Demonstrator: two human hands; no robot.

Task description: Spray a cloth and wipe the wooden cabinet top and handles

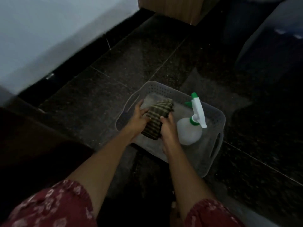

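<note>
A folded green striped cloth lies inside a translucent plastic basket on the dark floor. My left hand grips the cloth's left edge and my right hand grips its right edge, both reaching down into the basket. A clear spray bottle with a white and green trigger head lies in the basket just right of my right hand. The corner of a wooden cabinet shows at the top of the view, well beyond the basket.
Dark speckled stone floor tiles surround the basket. A pale wall with a black skirting runs along the left. A dark blue piece of furniture stands at the right. Dark furniture fills the lower left.
</note>
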